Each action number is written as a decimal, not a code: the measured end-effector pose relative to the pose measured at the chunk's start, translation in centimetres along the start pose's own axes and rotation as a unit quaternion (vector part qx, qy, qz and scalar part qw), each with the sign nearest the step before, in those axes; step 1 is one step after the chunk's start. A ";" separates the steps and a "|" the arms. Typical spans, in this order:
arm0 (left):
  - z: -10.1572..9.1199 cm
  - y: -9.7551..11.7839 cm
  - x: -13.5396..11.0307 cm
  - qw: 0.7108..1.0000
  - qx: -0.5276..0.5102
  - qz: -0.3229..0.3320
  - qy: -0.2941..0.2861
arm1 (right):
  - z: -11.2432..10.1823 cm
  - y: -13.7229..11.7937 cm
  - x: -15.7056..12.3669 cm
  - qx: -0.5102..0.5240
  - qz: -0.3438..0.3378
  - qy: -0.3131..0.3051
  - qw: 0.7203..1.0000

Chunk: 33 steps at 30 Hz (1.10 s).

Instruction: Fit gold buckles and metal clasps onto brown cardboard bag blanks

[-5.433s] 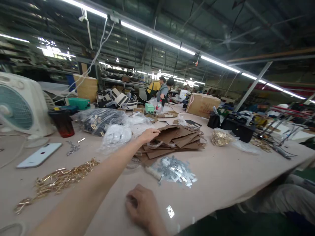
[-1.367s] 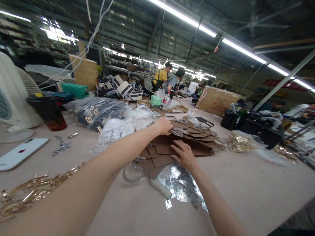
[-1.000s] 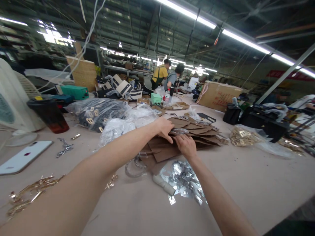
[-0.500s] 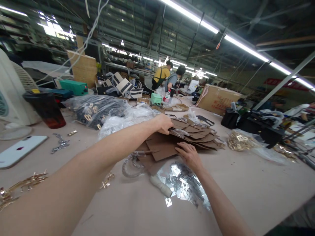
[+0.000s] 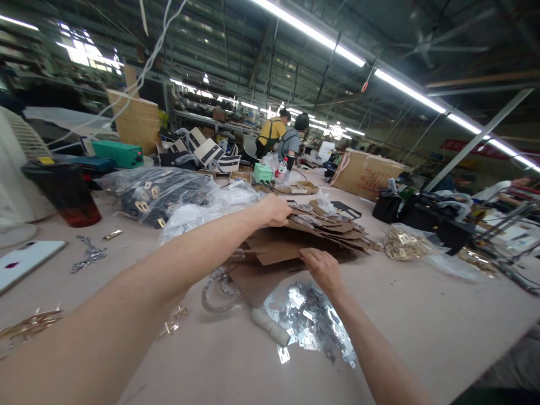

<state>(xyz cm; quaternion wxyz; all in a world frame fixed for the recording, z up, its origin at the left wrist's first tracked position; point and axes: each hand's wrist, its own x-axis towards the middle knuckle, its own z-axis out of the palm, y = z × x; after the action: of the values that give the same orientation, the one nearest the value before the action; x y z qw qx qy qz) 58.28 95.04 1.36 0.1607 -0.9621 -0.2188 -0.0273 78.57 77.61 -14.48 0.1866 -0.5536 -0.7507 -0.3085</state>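
A loose pile of brown cardboard pieces (image 5: 320,236) lies in the middle of the table. My left hand (image 5: 276,209) grips the near-left edge of the upper pieces and holds them tilted up. My right hand (image 5: 323,269) reaches under the raised part, fingers on a lower cardboard sheet (image 5: 276,252). Just in front of my right wrist lies a heap of small silver metal plates (image 5: 310,319) in clear plastic, with a white cylinder (image 5: 269,327) beside it.
Clear bags of black and white parts (image 5: 169,199) sit left of the pile. A dark cup (image 5: 67,191), a white phone (image 5: 23,261), gold clips (image 5: 25,326) and a fan are at the left. A cardboard box (image 5: 365,174), black bags (image 5: 422,216), gold hardware (image 5: 403,243) and two people (image 5: 282,135) lie beyond.
My right hand came from the table's near edge to the cardboard pile. My left hand has lifted the upper pieces higher, and my right hand has slid underneath.
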 end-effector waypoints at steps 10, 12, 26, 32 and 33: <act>-0.4 0.0 0.0 1.000 0.004 -0.007 -0.004 | 1.9 -2.2 -2.4 -0.028 0.044 -0.038 0.998; -0.4 0.1 -0.2 1.000 0.009 -0.009 -0.007 | 2.1 -2.4 -2.4 -0.033 0.055 -0.043 0.997; -1.0 4.5 0.2 0.999 -0.010 0.005 -0.052 | -1.6 -0.1 5.4 -0.052 0.124 -0.023 0.991; -1.1 2.1 0.6 1.000 -0.013 -0.015 -0.016 | -1.1 -0.2 1.5 0.070 0.083 0.059 0.992; -1.2 1.5 0.6 1.000 -0.015 -0.019 -0.015 | -0.7 0.0 0.5 0.085 0.046 0.028 0.995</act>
<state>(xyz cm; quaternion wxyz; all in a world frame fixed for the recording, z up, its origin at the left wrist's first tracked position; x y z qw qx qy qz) 59.51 93.65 2.16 0.1420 -0.9604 -0.2391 -0.0197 78.36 77.50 -13.61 0.2682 -0.5606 -0.7423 -0.2504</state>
